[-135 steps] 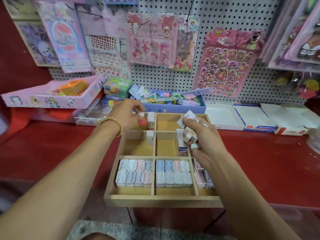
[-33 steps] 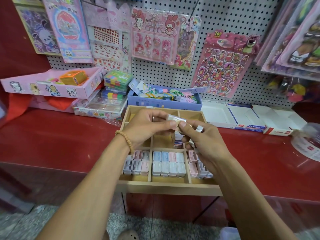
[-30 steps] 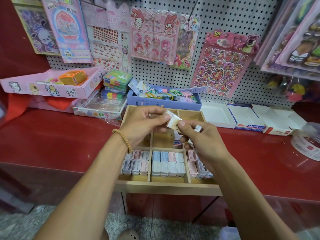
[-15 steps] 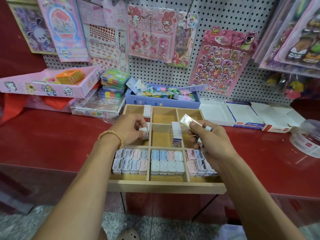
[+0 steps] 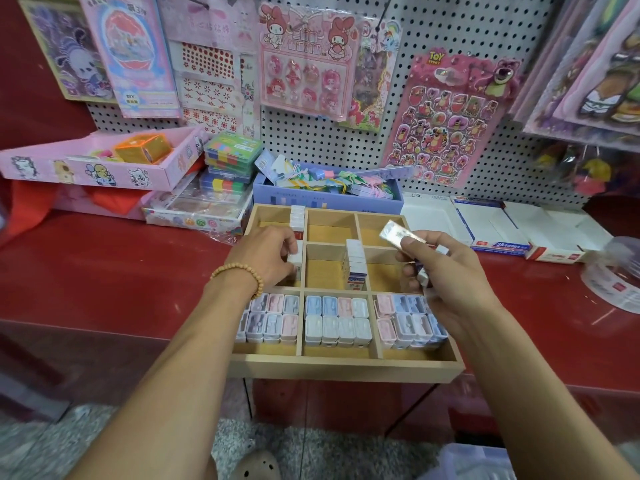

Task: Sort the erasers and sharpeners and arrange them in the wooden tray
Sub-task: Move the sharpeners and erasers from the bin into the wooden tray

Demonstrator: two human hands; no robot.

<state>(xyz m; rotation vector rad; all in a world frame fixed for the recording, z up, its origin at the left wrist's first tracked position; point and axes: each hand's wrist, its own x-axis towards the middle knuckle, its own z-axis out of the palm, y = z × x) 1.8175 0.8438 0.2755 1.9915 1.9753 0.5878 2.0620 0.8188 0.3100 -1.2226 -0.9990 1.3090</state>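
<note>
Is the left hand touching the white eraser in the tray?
Touching. The head view shows the left hand with its fingers curled round the white eraser in the wooden tray.

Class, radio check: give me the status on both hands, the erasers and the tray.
Left hand pinching eraser in tray's middle-left compartment. Right hand gripping several erasers. Nothing blocking.

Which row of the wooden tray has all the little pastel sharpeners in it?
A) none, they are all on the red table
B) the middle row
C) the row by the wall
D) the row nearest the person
D: the pastel sharpeners fill the three compartments along the near edge of the wooden tray, while the middle and far rows hold only white erasers standing on end.
</note>
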